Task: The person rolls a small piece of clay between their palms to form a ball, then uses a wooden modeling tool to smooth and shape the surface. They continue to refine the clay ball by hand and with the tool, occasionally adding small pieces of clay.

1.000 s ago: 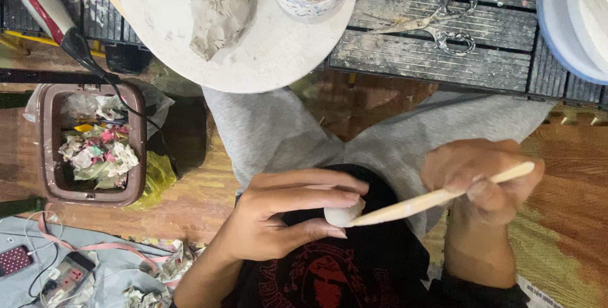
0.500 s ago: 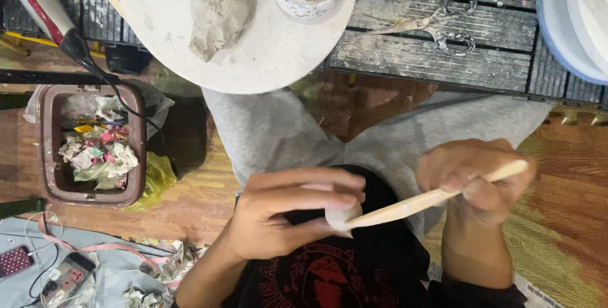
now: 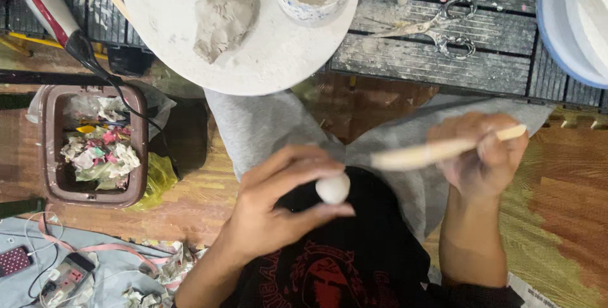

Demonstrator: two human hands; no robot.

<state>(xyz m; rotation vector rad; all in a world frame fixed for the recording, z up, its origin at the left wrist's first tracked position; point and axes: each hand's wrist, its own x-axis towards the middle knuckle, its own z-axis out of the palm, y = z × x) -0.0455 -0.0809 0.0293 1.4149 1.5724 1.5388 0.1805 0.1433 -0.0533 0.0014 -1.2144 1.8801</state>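
Risk: small white clay ball (image 3: pixel 332 189) is pinched only between thumb and fingertips of left hand (image 3: pixel 273 214), held over the lap; too firm a squeeze likely dents it, too loose a one lets it drop onto the dark shirt. Wooden stick (image 3: pixel 437 150) in right hand (image 3: pixel 482 154) reads blurred (in motion, apparently), tip just up and right of the ball, not touching; a hard stroke could gouge it. Left fingers curl round the ball; right fist is closed on the stick, forearm upright.
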